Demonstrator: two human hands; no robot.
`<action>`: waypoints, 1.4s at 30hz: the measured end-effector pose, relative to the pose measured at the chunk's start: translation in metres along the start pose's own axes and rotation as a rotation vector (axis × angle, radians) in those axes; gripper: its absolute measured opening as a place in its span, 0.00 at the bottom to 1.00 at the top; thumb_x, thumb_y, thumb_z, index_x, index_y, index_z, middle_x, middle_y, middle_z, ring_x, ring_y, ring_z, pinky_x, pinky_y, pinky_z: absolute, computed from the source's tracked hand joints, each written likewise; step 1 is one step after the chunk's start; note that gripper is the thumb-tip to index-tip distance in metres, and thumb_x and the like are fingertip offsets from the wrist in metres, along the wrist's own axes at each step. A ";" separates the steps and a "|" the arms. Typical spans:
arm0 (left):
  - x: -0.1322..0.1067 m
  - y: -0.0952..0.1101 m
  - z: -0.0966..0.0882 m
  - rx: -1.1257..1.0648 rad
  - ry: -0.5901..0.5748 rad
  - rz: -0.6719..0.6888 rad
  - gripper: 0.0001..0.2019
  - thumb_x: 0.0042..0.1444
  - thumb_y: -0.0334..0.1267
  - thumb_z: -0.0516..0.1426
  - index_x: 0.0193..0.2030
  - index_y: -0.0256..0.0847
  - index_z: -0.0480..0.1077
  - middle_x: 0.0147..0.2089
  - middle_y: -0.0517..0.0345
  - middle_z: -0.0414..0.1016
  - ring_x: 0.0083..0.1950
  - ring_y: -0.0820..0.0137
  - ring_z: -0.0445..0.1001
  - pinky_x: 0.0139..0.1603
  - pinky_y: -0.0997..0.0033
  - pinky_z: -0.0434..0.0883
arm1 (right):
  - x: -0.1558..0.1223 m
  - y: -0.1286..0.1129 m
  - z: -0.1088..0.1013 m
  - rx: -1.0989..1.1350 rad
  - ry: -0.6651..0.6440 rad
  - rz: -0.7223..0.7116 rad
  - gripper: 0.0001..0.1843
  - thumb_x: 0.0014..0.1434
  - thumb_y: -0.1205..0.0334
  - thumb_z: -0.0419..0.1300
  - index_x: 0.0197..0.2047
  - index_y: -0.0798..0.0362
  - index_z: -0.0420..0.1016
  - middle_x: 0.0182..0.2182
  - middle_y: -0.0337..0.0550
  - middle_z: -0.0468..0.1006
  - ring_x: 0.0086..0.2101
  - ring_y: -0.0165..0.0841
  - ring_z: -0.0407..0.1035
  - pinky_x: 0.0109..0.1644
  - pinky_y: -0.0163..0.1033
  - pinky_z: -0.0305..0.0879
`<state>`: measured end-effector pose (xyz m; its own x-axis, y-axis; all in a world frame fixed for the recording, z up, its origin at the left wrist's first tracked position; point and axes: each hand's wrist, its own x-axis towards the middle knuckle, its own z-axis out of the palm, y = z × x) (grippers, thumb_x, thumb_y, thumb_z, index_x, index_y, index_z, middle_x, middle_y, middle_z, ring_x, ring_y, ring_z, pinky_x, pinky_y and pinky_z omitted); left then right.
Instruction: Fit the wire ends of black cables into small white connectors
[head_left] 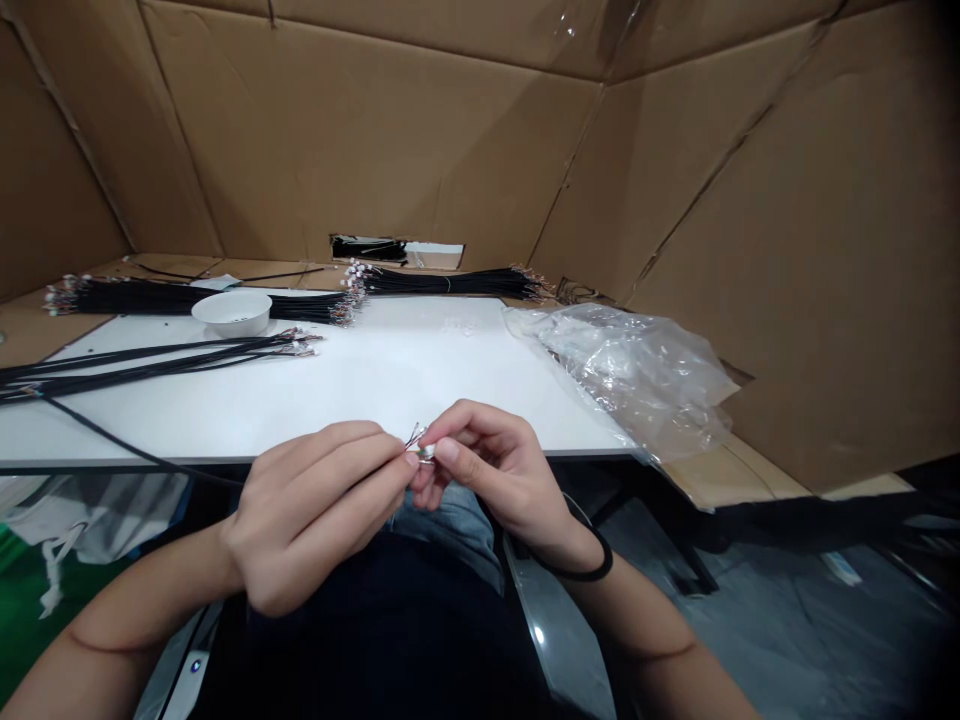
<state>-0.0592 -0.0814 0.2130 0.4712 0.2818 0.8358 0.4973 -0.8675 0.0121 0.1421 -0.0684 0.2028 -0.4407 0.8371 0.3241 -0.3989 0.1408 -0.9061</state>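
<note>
Just off the table's front edge, my left hand (319,505) is closed on the end of a black cable (127,442), which runs in from the left and passes behind that hand. Thin loose wires (414,434) stick up between the fingertips of both hands. My right hand (502,470) pinches a small white connector (426,453) between thumb and fingers, right against the left fingertips. Whether the wires sit inside the connector is hidden by the fingers.
Bundles of black cables (157,298) with white connectors lie at the back left, another bundle (450,283) at the back centre. A white bowl (232,312) stands among them. Several cables (150,366) lie nearer. Clear plastic bags (637,370) cover the right edge. Cardboard walls (375,140) enclose the white tabletop (420,360).
</note>
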 end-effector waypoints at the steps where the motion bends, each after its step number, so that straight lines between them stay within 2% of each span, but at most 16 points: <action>1: 0.000 -0.002 0.000 0.001 -0.022 0.040 0.06 0.58 0.28 0.61 0.41 0.39 0.76 0.40 0.55 0.82 0.41 0.68 0.81 0.41 0.73 0.80 | 0.000 0.000 0.000 0.003 -0.001 0.008 0.06 0.62 0.62 0.64 0.37 0.57 0.76 0.27 0.40 0.81 0.26 0.26 0.77 0.30 0.29 0.75; 3: -0.001 -0.004 0.002 0.017 -0.041 0.100 0.07 0.59 0.26 0.60 0.43 0.36 0.75 0.42 0.52 0.82 0.41 0.69 0.81 0.41 0.75 0.80 | 0.001 0.001 -0.001 0.000 0.004 0.022 0.07 0.61 0.61 0.64 0.37 0.57 0.75 0.26 0.40 0.81 0.25 0.27 0.77 0.30 0.30 0.75; 7: 0.001 -0.004 0.006 0.045 0.047 0.141 0.05 0.57 0.25 0.61 0.40 0.29 0.75 0.38 0.49 0.80 0.38 0.74 0.79 0.40 0.81 0.77 | 0.002 0.001 0.000 -0.060 0.024 -0.003 0.06 0.62 0.62 0.63 0.38 0.56 0.76 0.26 0.39 0.81 0.26 0.27 0.77 0.30 0.29 0.75; 11: 0.007 -0.002 0.009 0.000 0.046 0.058 0.04 0.54 0.24 0.63 0.37 0.31 0.75 0.34 0.53 0.79 0.33 0.76 0.77 0.36 0.82 0.75 | 0.001 0.000 0.000 -0.225 0.038 -0.097 0.05 0.60 0.63 0.64 0.39 0.55 0.77 0.27 0.40 0.80 0.27 0.27 0.76 0.31 0.30 0.75; 16: 0.011 -0.003 0.011 -0.113 0.100 -0.004 0.07 0.53 0.21 0.62 0.36 0.33 0.74 0.32 0.56 0.78 0.32 0.76 0.77 0.34 0.82 0.74 | -0.001 -0.002 0.000 -0.552 0.058 -0.287 0.02 0.61 0.67 0.62 0.37 0.56 0.76 0.30 0.41 0.79 0.28 0.27 0.75 0.31 0.30 0.73; 19: 0.012 -0.003 0.011 -0.123 0.091 -0.009 0.07 0.52 0.21 0.63 0.35 0.33 0.74 0.32 0.55 0.78 0.31 0.77 0.77 0.34 0.83 0.74 | -0.001 -0.005 -0.001 -0.627 0.010 -0.277 0.05 0.64 0.65 0.59 0.36 0.56 0.73 0.27 0.39 0.76 0.26 0.25 0.71 0.28 0.28 0.69; 24: 0.011 -0.001 0.011 -0.088 0.094 0.007 0.08 0.52 0.21 0.62 0.37 0.35 0.74 0.32 0.56 0.78 0.31 0.77 0.77 0.32 0.82 0.74 | -0.001 -0.008 -0.003 -0.431 -0.041 -0.028 0.11 0.66 0.56 0.57 0.35 0.55 0.70 0.23 0.36 0.70 0.20 0.22 0.62 0.22 0.27 0.60; 28: 0.009 -0.001 0.011 -0.035 0.062 0.024 0.07 0.54 0.23 0.61 0.38 0.36 0.75 0.32 0.55 0.79 0.30 0.76 0.76 0.32 0.81 0.74 | 0.000 -0.008 -0.004 -0.231 -0.050 0.138 0.14 0.65 0.53 0.59 0.34 0.56 0.69 0.19 0.33 0.67 0.17 0.21 0.57 0.18 0.26 0.52; 30: 0.009 -0.001 0.011 -0.018 0.052 0.029 0.07 0.54 0.23 0.61 0.38 0.37 0.75 0.32 0.56 0.79 0.30 0.76 0.76 0.31 0.82 0.74 | 0.001 -0.007 -0.005 -0.139 -0.067 0.183 0.14 0.64 0.54 0.59 0.33 0.56 0.69 0.18 0.32 0.67 0.15 0.19 0.54 0.16 0.25 0.49; 34: 0.012 0.001 0.012 -0.047 0.109 -0.001 0.08 0.52 0.22 0.62 0.37 0.37 0.74 0.31 0.58 0.79 0.29 0.77 0.76 0.30 0.83 0.74 | 0.002 -0.005 -0.006 0.001 -0.100 0.239 0.13 0.64 0.56 0.59 0.33 0.57 0.71 0.17 0.31 0.68 0.13 0.18 0.52 0.15 0.24 0.47; 39: 0.014 0.002 0.012 -0.195 0.143 -0.063 0.10 0.51 0.21 0.62 0.39 0.35 0.73 0.33 0.57 0.78 0.33 0.75 0.77 0.34 0.78 0.77 | 0.003 -0.003 -0.007 0.111 -0.129 0.297 0.12 0.63 0.57 0.60 0.33 0.58 0.72 0.17 0.32 0.70 0.13 0.18 0.53 0.14 0.23 0.48; 42: 0.015 0.002 0.010 -0.289 0.115 -0.057 0.11 0.53 0.20 0.61 0.41 0.37 0.73 0.32 0.57 0.78 0.33 0.74 0.77 0.33 0.75 0.77 | 0.004 -0.002 -0.006 0.132 -0.130 0.310 0.12 0.63 0.57 0.61 0.32 0.57 0.72 0.16 0.31 0.70 0.12 0.17 0.53 0.14 0.22 0.48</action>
<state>-0.0440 -0.0751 0.2198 0.3546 0.2990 0.8859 0.2849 -0.9370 0.2022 0.1461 -0.0623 0.2042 -0.6521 0.7540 0.0787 -0.3271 -0.1863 -0.9264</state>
